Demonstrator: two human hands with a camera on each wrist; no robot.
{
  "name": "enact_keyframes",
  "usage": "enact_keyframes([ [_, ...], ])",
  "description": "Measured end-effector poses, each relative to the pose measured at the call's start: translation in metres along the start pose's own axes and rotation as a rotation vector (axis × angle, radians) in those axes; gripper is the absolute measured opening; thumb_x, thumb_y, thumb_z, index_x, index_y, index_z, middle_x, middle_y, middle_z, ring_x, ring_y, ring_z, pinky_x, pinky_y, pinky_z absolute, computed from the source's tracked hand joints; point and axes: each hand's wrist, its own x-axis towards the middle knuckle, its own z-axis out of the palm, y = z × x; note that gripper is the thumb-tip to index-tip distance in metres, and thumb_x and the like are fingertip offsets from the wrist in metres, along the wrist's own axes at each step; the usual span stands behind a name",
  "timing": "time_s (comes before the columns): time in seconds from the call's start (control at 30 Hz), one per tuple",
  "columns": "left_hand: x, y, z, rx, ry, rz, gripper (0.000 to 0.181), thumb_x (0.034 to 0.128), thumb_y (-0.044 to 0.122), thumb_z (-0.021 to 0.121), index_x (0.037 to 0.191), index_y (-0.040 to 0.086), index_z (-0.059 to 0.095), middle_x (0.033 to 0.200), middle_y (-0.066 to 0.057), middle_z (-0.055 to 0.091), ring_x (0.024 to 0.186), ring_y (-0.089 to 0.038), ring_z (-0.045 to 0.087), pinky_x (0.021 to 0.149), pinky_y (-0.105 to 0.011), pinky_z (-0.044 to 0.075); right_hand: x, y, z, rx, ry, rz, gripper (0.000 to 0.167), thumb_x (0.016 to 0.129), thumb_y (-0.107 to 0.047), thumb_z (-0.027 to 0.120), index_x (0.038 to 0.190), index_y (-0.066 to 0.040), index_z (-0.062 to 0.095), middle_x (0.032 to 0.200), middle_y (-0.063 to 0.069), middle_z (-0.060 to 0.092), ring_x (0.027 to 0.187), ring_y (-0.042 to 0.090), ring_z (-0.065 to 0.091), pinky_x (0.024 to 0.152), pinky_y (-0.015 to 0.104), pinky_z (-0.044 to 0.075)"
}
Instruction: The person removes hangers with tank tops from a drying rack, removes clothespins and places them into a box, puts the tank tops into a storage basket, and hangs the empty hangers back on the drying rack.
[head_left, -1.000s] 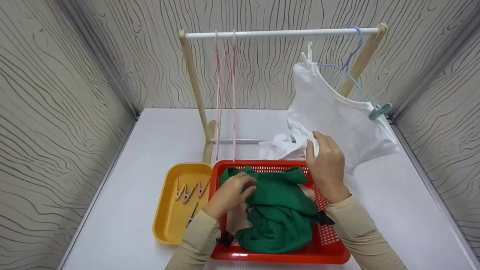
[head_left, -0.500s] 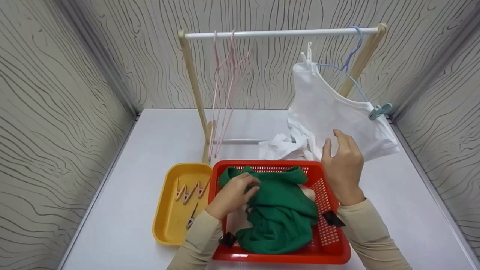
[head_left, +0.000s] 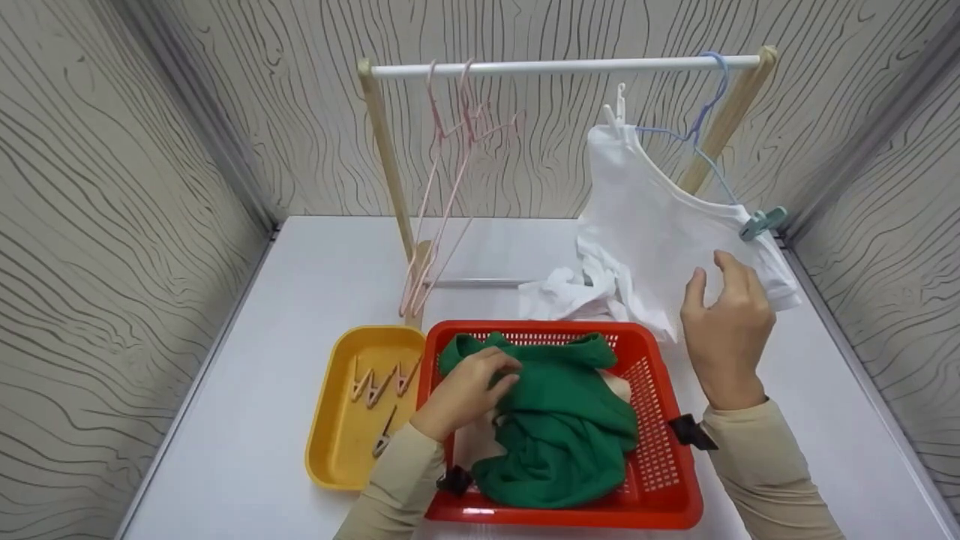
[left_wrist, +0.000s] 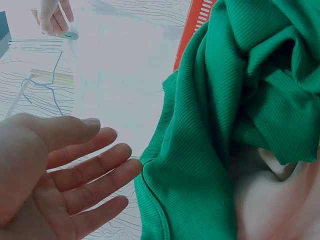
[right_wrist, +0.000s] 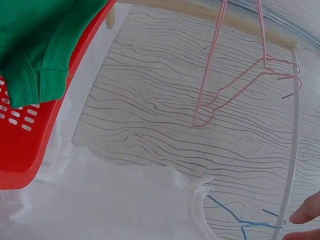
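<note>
In the head view the left hand (head_left: 471, 391) hovers over the green cloth (head_left: 559, 420) in the red basket (head_left: 562, 517), fingers relaxed and holding nothing. The left wrist view shows its spread fingers (left_wrist: 85, 175) beside the green cloth. To the right of the basket, the right hand (head_left: 727, 330) is raised in front of the white garment (head_left: 660, 217), thumb and fingers apart, nothing between them. This garment hangs slanted from a blue hanger (head_left: 694, 135), with a white clip (head_left: 616, 112) at one shoulder and a green clip (head_left: 762, 223) at the other.
Two pink hangers (head_left: 442, 135) hang at the left of the rack's white bar (head_left: 540, 68). A yellow tray (head_left: 322, 420) with several clothespins (head_left: 373, 388) stands left of the basket. Lower white fabric (head_left: 570, 294) lies bunched behind the basket. Patterned panels surround the white table (head_left: 247, 360).
My right hand has let go of the white fabric and moved right, in front of the garment. The pink hangers have swung and turned. The left hand has barely moved.
</note>
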Motion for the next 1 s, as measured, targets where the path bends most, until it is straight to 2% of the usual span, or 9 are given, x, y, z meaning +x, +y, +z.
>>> enact_keyframes([
  [0.13, 0.000, 0.000, 0.001, 0.000, -0.003, 0.001, 0.024, 0.0985, 0.023, 0.054, 0.116, 0.010, 0.065, 0.113, -0.005, 0.066, 0.102, -0.016, 0.065, 0.096, -0.029, 0.055, 0.003, 0.002, -0.004, 0.005, 0.028, 0.028, 0.026, 0.091, -0.002, 0.057, 0.110, 0.015, 0.062, 0.104, 0.033, 0.066, 0.096, 0.047, 0.064, 0.085, 0.057, 0.053],
  [0.37, 0.002, -0.001, 0.002, 0.002, 0.003, 0.008, 0.024, 0.0988, 0.023, 0.054, 0.115, 0.010, 0.065, 0.114, -0.005, 0.066, 0.102, -0.016, 0.065, 0.096, -0.028, 0.055, 0.008, 0.006, -0.008, 0.003, 0.072, 0.066, 0.027, 0.092, -0.004, 0.057, 0.113, 0.012, 0.062, 0.109, 0.031, 0.066, 0.103, 0.046, 0.063, 0.093, 0.056, 0.052],
  [0.57, 0.002, -0.001, 0.002, -0.011, -0.002, 0.006, 0.024, 0.0986, 0.023, 0.054, 0.115, 0.010, 0.065, 0.113, -0.005, 0.067, 0.101, -0.016, 0.065, 0.095, -0.028, 0.056, 0.015, 0.016, -0.006, 0.020, 0.148, 0.050, 0.025, 0.091, -0.001, 0.058, 0.111, 0.012, 0.062, 0.107, 0.031, 0.066, 0.100, 0.046, 0.063, 0.089, 0.055, 0.052],
  [0.7, 0.002, -0.002, 0.002, -0.020, -0.007, -0.003, 0.024, 0.0988, 0.024, 0.054, 0.116, 0.010, 0.064, 0.113, -0.005, 0.066, 0.101, -0.015, 0.064, 0.095, -0.027, 0.056, 0.020, 0.025, -0.006, 0.014, 0.144, 0.057, 0.026, 0.091, -0.001, 0.057, 0.111, 0.014, 0.061, 0.107, 0.033, 0.065, 0.100, 0.048, 0.062, 0.087, 0.056, 0.051],
  [1.0, 0.001, -0.001, 0.001, -0.030, -0.010, -0.012, 0.024, 0.0989, 0.024, 0.053, 0.116, 0.011, 0.064, 0.113, -0.004, 0.066, 0.102, -0.015, 0.064, 0.095, -0.027, 0.055, 0.030, 0.039, -0.007, -0.017, 0.083, 0.084, 0.030, 0.090, -0.003, 0.055, 0.113, 0.016, 0.057, 0.109, 0.035, 0.062, 0.102, 0.050, 0.059, 0.089, 0.061, 0.049],
])
